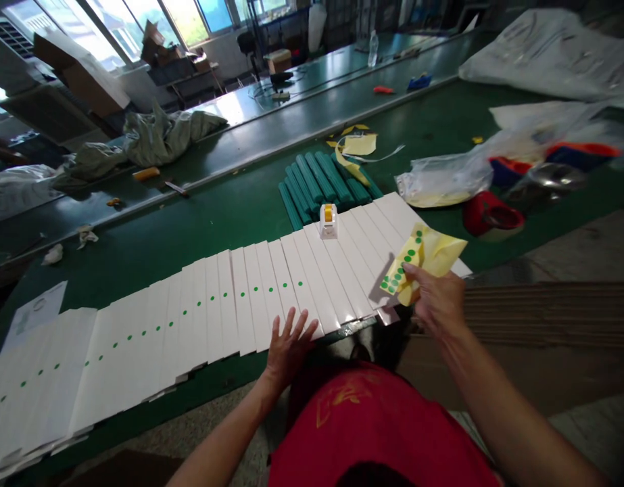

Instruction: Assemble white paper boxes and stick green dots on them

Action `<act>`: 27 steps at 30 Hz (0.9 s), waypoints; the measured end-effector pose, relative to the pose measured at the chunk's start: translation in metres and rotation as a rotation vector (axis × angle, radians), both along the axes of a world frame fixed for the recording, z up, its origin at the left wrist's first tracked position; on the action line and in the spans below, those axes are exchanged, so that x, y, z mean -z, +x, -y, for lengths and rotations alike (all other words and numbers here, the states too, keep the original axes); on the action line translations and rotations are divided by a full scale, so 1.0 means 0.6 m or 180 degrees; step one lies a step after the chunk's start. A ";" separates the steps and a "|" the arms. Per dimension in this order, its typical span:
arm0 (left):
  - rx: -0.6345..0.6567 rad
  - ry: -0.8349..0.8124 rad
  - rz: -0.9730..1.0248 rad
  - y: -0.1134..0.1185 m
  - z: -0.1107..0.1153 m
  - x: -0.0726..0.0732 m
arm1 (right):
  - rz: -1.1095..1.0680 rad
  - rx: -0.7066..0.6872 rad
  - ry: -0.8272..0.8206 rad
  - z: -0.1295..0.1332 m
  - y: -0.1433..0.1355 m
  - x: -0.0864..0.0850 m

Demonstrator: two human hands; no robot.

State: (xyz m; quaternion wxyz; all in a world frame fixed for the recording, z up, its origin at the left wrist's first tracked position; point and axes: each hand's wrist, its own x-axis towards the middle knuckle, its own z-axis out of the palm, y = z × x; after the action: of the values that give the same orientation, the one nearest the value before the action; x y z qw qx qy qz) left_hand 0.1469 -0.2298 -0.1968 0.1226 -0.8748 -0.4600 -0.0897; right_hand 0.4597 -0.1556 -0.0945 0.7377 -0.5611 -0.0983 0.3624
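Note:
A long row of overlapping white cards [205, 341] lies along the near edge of the green table. Many of them, from the far left to about the middle, bear one small green dot sticker [300, 284] each; those farther right are plain. My left hand [290, 343] lies with fingers spread on the near edge of the cards, around the middle of the row. Over the right end of the row, my right hand [436, 295] grips a yellow sticker sheet [443, 249] carrying several green dots. A small white tape dispenser [328, 222] with yellow tape stands on the cards.
Dark green ribbed rods [319, 177] are piled behind the cards. To the right are a red cup-like object [494, 213] and clear plastic bags [443, 177]. A utility knife [176, 189] and a crumpled grey-green sheet [164, 135] lie toward the back left.

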 end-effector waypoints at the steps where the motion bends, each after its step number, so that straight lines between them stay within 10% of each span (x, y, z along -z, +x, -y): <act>1: -0.0024 -0.0009 0.0005 0.011 0.003 -0.008 | 0.0006 0.0059 0.0023 0.002 0.012 0.001; 7: 0.1938 0.0218 -0.0102 0.180 -0.015 -0.022 | -0.0142 0.0386 0.0043 0.019 0.060 0.004; 11: 0.2089 0.0391 -0.0331 0.274 -0.062 0.010 | -0.0174 0.0469 0.0070 0.030 0.082 -0.006; 16: 0.2268 0.0520 -0.0504 0.285 -0.096 0.028 | -0.0233 0.0458 -0.0108 0.051 0.098 -0.005; 20: 0.2342 0.0028 -0.0343 0.270 -0.089 -0.011 | -0.0387 0.0144 -0.0323 0.062 0.082 0.014; 23: 0.1997 -0.0336 0.0461 0.253 -0.081 -0.057 | -0.0524 -0.0166 -0.0380 0.063 0.058 0.020; 27: 0.0232 -0.0591 0.1753 0.228 -0.123 -0.104 | -0.0658 -0.0522 -0.0386 0.054 0.033 0.020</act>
State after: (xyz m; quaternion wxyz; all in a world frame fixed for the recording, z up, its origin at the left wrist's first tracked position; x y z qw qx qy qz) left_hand 0.2835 -0.1558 -0.1342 -0.0908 -0.8409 -0.4505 -0.2856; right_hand 0.4792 -0.1878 -0.1064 0.6765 -0.5545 -0.0453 0.4826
